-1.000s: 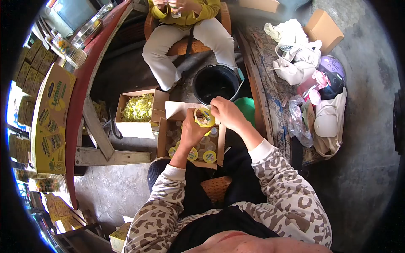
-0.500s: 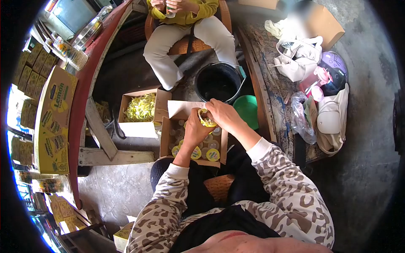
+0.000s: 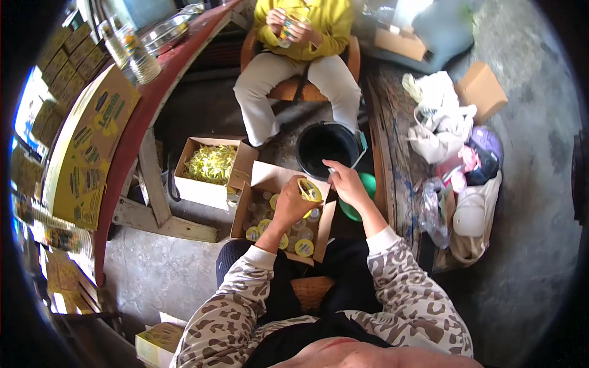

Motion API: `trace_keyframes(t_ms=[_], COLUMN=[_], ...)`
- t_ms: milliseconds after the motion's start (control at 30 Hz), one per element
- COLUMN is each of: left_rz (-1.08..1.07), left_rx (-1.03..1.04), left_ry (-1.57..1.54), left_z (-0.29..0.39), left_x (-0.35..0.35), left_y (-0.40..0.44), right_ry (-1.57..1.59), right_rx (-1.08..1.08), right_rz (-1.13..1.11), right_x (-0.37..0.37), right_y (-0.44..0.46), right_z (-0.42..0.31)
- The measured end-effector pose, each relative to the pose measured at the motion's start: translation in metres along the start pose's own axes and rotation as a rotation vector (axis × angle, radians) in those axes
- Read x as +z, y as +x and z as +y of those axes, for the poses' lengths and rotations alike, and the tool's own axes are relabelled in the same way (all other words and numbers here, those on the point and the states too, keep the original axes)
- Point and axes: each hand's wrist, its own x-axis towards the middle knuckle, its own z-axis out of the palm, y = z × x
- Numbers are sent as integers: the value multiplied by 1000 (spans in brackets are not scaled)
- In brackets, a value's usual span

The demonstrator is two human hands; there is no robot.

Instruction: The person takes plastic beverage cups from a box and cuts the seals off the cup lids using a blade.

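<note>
My left hand [image 3: 291, 202] is closed around a clear plastic cup with a yellow label [image 3: 310, 190], tilted above an open cardboard box [image 3: 321, 237]. Inside that box stand several cups with printed yellow lids [image 3: 304, 248], and others that look clear. To the right of the cup, apart from it, my right hand [image 3: 348, 185] has its fingers pinched together near the black bucket [image 3: 307, 150]. A small pale glint shows at the fingertips, too small to name.
A box of yellow strips [image 3: 210, 164] stands left of the cup box. Behind my right hand lies a green basin [image 3: 367, 181]. Opposite sits a person in a yellow top [image 3: 334, 30], holding a similar cup. Bags [image 3: 469, 214] lie on the right bench; a lemon carton [image 3: 92, 153] stands on the red table.
My right hand has come off the cup and moved right, while my left hand keeps hold of it. The head view has shifted, showing more of the seated person.
</note>
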Motion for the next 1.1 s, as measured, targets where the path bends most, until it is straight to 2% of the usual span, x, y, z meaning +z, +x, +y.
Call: trace_keyframes(t_ms=[67,133,267,333,433,567,667,733,867,933,1000,1100], left_rz=[18,87,19,-83,-63,-165,-239,-270,-438,-323,-298,-232], left_rx=[4,35,-90,-149,-13,-97,-128,-78,-69,-2,-64,-61], left_ry=[12,54,-24,69,99,101,81,57,55,51,63,16], left_z=[2,2,-3,10,9,11,-1,-10,-2,1,5,12], left_x=[0,0,1,-8,-6,-14,-11,-5,-16,-15,-12,-11], left_y=[2,2,-1,-2,-7,-4,0,0,5,3,4,1], right_ry=[107,11,-162,-353,-520,-632,-664,-717,-580,-569,-542,-339], right_rx=[17,7,-184,-126,-270,-391,-400,-404,-429,-415,-410,-391], right_rz=[11,-24,-70,-117,-133,-158,-178,-193,-146,-127,-129,-96], right_x=[2,4,21,28,30,32,33,34,36,35,33,30], right_y=[3,4,0,-6,-8,-11,-13,-12,-15,-13,-8,-3], right_z=[4,6,4,-11,-7,-9,-15,-14,-14,-15,-8,3])
